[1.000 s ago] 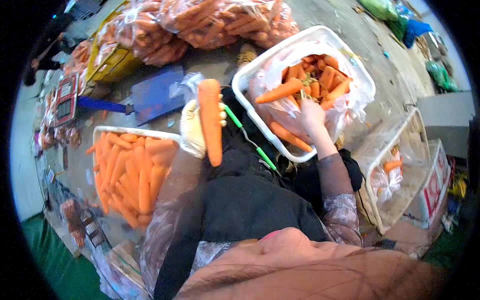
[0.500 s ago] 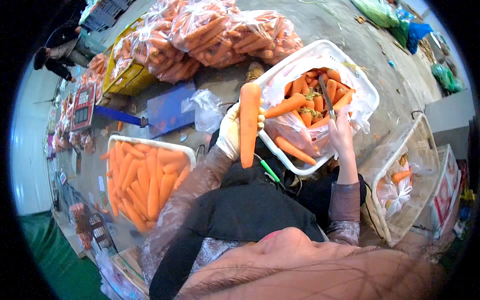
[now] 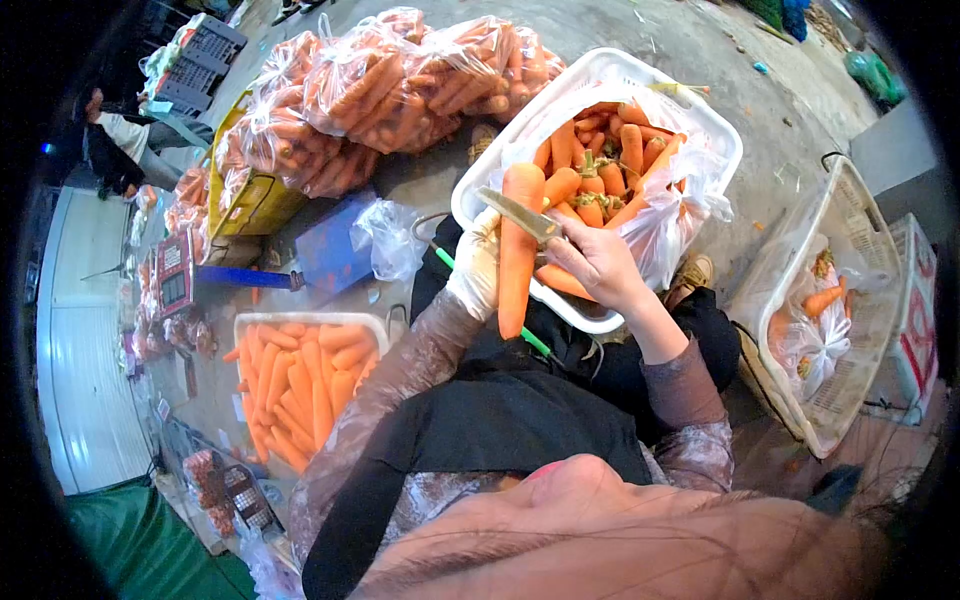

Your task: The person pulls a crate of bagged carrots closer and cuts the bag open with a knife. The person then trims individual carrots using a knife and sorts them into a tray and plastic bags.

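Note:
My left hand (image 3: 474,262), in a pale glove, grips a large carrot (image 3: 518,275) held upright in front of me. In my right hand (image 3: 602,264), which is bare, is a knife (image 3: 512,210). Its blade lies across the upper part of that carrot; whether it cuts in, I cannot tell. Close behind the blade a smaller carrot (image 3: 562,184) points toward my left hand, whose fingers are mostly hidden. Just beyond both hands stands a white crate (image 3: 729,150), lined with a plastic bag (image 3: 665,238) and holding many carrots (image 3: 632,148), some with green stem ends.
To the left, another crate (image 3: 300,318) is full of clean-looking carrots (image 3: 296,385). Bagged carrots (image 3: 365,95) pile up beyond a blue scale platform (image 3: 330,250) and a yellow crate (image 3: 232,210). On the right is a dirty crate (image 3: 868,360). A person (image 3: 115,150) bends at upper left.
My right hand has brought the knife from over the lined crate leftward to the large carrot. The large carrot stays in my left hand. My view has shifted slightly.

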The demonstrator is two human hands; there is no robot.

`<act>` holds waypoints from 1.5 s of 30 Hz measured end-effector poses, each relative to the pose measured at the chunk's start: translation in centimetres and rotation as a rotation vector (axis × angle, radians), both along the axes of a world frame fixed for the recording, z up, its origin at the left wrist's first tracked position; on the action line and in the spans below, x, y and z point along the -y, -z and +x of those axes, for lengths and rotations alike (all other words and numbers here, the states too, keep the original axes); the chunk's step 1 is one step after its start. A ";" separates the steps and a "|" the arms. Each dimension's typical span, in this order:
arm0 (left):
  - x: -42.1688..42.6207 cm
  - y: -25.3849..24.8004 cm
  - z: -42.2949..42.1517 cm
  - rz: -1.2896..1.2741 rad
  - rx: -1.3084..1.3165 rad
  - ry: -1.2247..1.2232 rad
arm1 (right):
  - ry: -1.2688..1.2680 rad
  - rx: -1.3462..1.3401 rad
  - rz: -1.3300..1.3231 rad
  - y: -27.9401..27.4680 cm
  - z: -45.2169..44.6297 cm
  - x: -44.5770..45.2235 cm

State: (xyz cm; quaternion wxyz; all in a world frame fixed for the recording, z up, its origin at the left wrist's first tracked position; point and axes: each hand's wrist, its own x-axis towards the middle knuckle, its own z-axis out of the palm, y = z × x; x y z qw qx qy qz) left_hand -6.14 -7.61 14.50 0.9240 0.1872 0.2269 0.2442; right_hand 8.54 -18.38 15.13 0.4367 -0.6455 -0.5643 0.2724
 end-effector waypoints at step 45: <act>-2.2 1.7 -0.9 -0.227 0.063 0.240 | -0.170 0.117 0.392 0.9 -1.8 -0.3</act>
